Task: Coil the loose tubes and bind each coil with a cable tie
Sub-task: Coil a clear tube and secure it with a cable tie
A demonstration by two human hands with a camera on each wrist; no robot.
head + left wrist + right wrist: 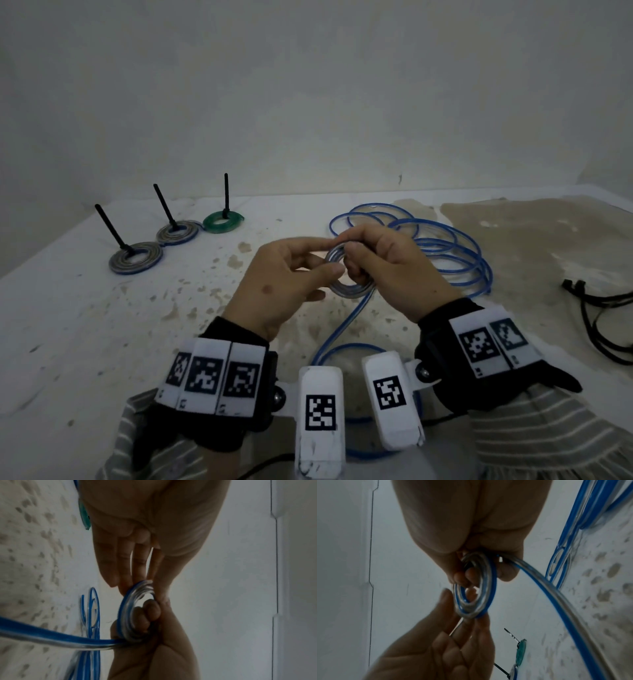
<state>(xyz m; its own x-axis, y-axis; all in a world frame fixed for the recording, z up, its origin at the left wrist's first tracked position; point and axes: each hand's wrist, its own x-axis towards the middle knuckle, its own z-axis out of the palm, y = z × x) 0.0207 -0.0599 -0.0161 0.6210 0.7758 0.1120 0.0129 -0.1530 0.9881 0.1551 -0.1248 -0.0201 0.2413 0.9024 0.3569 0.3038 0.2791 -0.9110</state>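
Note:
A small coil (349, 291) of clear tube with a blue stripe is held above the table between both hands. My left hand (330, 257) pinches its left rim between thumb and fingertips; the left wrist view shows that hand (142, 592) on the coil (123, 608). My right hand (349, 253) grips the right side, fingers curled through the coil's hole, as the right wrist view shows for the hand (485, 574) and coil (488, 601). The uncoiled tube (346, 325) trails toward me, and more of it lies in loose loops (445, 246) behind the hands.
Three bound coils lie at the back left, each with a black tie tail sticking up: two blue-grey coils (135, 262) (177, 233) and a green one (222, 222). Loose black cable ties (603, 322) lie at the right edge. The stained white table (102, 325) meets a wall behind.

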